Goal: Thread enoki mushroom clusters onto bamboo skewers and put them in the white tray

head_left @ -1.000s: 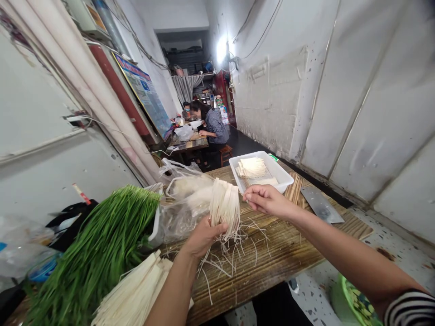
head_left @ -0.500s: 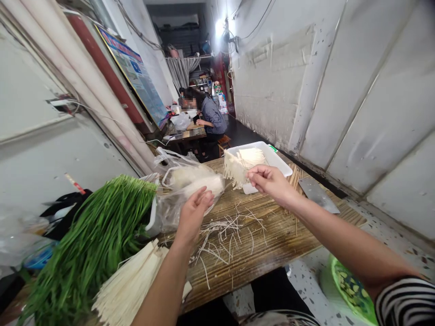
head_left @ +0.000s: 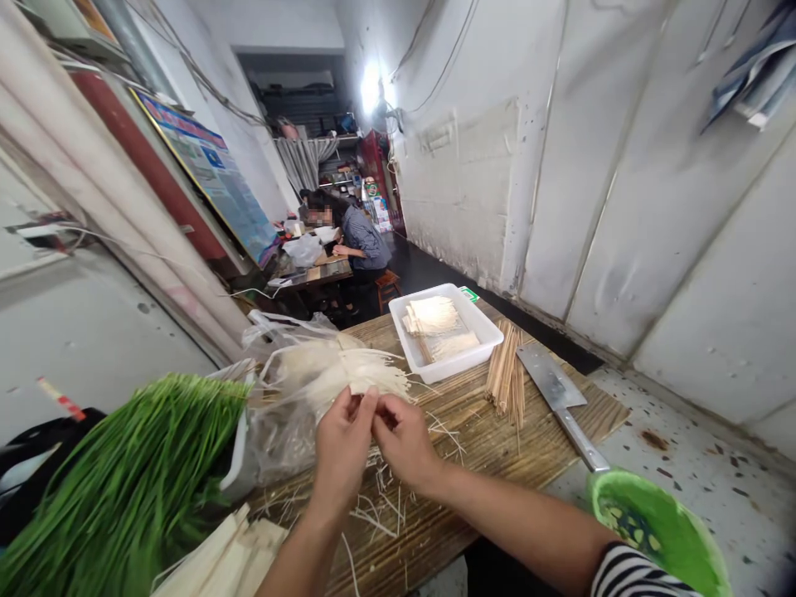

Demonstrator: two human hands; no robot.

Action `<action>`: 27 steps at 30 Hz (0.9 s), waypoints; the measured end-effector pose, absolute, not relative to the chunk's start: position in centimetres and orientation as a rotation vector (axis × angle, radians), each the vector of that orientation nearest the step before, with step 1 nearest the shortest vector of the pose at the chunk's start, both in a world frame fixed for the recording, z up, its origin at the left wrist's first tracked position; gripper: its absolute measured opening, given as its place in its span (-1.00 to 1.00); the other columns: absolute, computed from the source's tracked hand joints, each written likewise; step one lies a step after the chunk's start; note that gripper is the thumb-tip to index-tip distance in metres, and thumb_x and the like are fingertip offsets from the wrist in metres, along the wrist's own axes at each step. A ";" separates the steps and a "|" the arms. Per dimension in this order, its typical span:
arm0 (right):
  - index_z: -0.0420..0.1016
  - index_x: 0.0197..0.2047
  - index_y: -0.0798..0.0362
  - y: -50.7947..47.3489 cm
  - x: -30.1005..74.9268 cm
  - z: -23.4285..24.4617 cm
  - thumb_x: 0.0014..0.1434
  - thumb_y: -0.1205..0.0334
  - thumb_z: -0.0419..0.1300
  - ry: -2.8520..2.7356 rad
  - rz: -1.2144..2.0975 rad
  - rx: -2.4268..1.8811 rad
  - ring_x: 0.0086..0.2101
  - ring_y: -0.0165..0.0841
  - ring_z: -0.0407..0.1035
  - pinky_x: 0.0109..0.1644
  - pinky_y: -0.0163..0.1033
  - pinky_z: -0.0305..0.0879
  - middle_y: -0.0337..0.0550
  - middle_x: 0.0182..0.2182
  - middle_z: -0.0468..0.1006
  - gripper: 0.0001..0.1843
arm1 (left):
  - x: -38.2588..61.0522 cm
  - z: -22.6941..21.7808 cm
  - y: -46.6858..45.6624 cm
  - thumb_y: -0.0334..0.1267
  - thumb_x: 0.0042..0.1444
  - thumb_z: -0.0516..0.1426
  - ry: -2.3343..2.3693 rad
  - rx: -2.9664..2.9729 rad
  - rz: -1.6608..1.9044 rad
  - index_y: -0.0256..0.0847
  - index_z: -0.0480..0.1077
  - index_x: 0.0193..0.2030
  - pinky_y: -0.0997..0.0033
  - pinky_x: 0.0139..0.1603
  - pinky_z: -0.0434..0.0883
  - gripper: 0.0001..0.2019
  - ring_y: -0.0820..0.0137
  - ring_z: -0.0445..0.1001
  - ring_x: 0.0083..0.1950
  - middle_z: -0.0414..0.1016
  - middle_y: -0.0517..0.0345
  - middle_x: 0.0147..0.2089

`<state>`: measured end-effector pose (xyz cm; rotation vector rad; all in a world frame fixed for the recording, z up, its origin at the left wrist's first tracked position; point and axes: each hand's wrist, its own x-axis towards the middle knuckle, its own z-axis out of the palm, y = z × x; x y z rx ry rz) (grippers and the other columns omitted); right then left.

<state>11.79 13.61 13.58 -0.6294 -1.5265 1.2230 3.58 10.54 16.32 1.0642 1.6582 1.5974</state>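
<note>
My left hand [head_left: 341,444] and my right hand [head_left: 405,438] meet over the wooden table [head_left: 497,431], both pinching the near end of a bunch of pale strips [head_left: 354,375] that lies on a clear plastic bag [head_left: 292,398]. Loose pale strips [head_left: 379,506] are scattered under my hands. A white tray [head_left: 444,332] further back holds folded bundles of the same strips. Bamboo skewers [head_left: 507,377] lie right of the tray.
A cleaver [head_left: 560,398] lies at the table's right edge above a green bucket [head_left: 659,531]. Green chives [head_left: 124,481] fill the left, with more pale strips [head_left: 217,560] in front. Another person [head_left: 357,236] sits at a far table.
My right hand carried a bundle of strips to the white tray and left it there. Both hands have since come together on a fresh bunch at the bag.
</note>
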 end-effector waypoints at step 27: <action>0.59 -0.34 -0.01 25.6 25.0 28.2 0.16 0.21 0.15 -2.312 0.630 -0.239 -0.49 -0.43 0.24 -0.34 -0.28 0.15 -0.29 -0.57 0.46 -0.83 | 3.2 21.4 18.3 0.29 -0.13 0.08 0.977 1.017 1.133 -0.29 0.48 -0.10 -0.02 0.04 0.33 -0.32 -0.06 0.38 0.09 0.53 -0.19 -0.08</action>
